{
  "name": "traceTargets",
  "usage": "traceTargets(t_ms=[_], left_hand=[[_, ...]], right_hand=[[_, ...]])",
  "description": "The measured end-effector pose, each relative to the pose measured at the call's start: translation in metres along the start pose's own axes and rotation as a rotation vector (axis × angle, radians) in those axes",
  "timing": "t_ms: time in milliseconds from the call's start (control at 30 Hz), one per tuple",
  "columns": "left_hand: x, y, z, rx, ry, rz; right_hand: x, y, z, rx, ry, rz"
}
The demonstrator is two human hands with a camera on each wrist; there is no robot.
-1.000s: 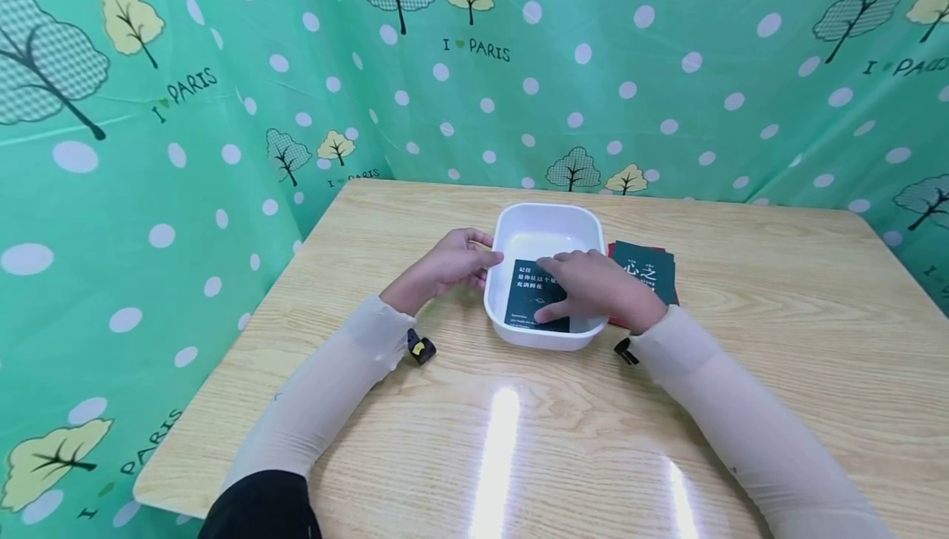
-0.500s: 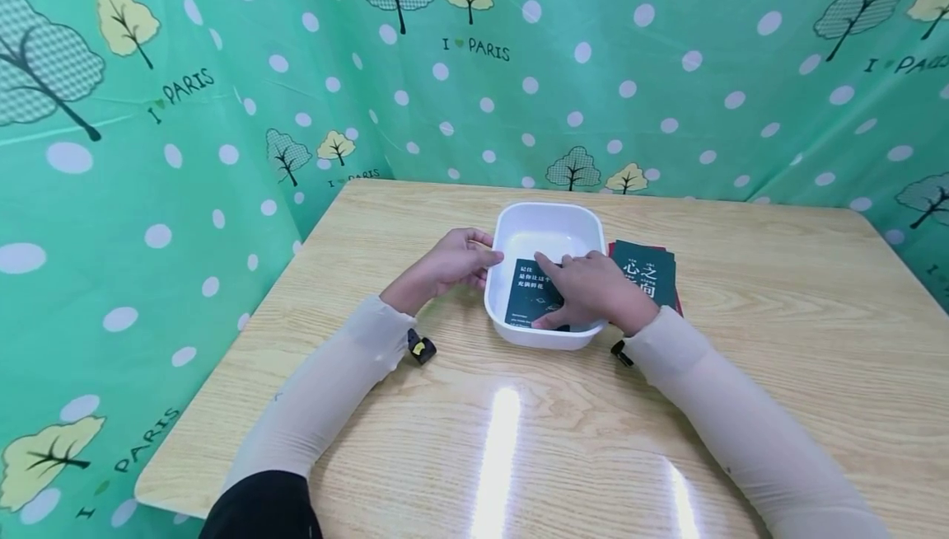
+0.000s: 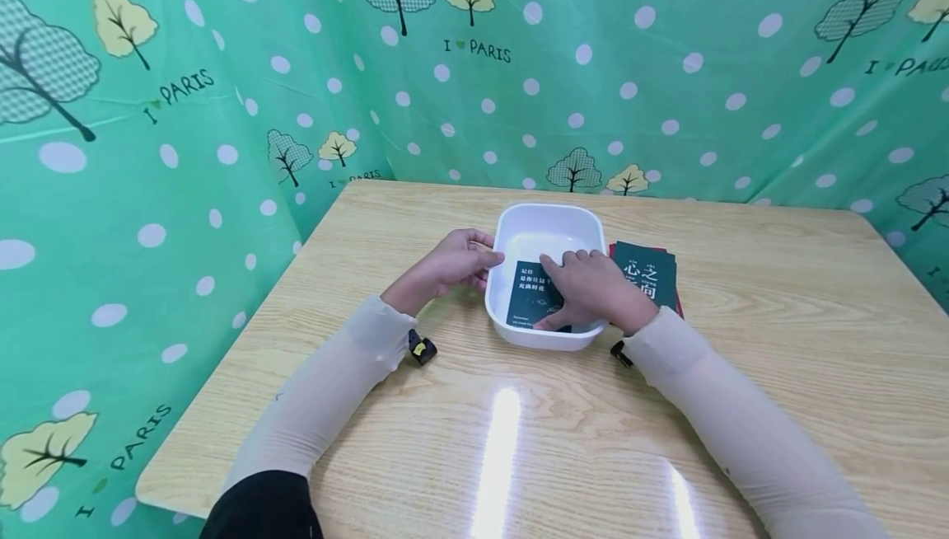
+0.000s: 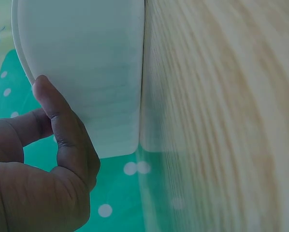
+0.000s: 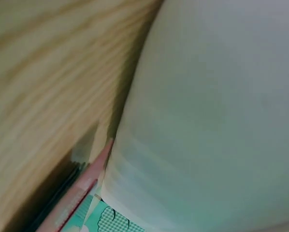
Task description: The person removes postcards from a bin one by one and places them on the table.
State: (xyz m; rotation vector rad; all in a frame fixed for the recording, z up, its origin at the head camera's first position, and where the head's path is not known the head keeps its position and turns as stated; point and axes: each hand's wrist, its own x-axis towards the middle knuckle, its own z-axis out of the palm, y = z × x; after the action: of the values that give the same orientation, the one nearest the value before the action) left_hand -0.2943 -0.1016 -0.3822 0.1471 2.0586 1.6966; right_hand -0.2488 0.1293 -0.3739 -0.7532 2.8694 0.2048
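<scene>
A white plastic box (image 3: 549, 217) stands on the wooden table. My left hand (image 3: 455, 260) holds its left rim, the thumb at the rim and the fingers along the outer wall. In the left wrist view, the thumb of the left hand (image 4: 62, 145) meets the box's rim. Inside the box lies a dark green card or booklet (image 3: 528, 296) with white lettering. My right hand (image 3: 593, 290) reaches over the right wall onto it, thumb and index finger spread near its lower and upper edges. The other fingers are mostly hidden, and this hand covers the card's right part.
Right of the box lies a small stack of dark green and red booklets (image 3: 656, 271), close to its wall. In the right wrist view, a red booklet (image 5: 81, 186) nearly touches the box's wall (image 5: 207, 106). A patterned green curtain (image 3: 445, 94) hangs behind the table (image 3: 778, 358).
My right hand has shifted slightly right over the card, with its index finger now plainly straight and apart from the others. My left hand and the box have stayed in place.
</scene>
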Motion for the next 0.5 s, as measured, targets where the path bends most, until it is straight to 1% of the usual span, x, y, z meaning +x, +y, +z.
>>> traceTargets(t_ms=[133, 267, 500], left_hand=[[-0.0008, 0.0007, -0.0001, -0.002, 0.001, 0.0], [-0.0015, 0.0013, 0.0006, 0.0, 0.0, 0.0], [-0.0018, 0.0019, 0.0019, 0.003, 0.007, -0.001]], right_hand=[[0.0023, 0.0004, 0.0, -0.021, 0.003, 0.0], [0.0042, 0.0001, -0.0006, -0.024, -0.022, 0.01], [0.0067, 0.0007, -0.0028, 0.013, -0.072, 0.03]])
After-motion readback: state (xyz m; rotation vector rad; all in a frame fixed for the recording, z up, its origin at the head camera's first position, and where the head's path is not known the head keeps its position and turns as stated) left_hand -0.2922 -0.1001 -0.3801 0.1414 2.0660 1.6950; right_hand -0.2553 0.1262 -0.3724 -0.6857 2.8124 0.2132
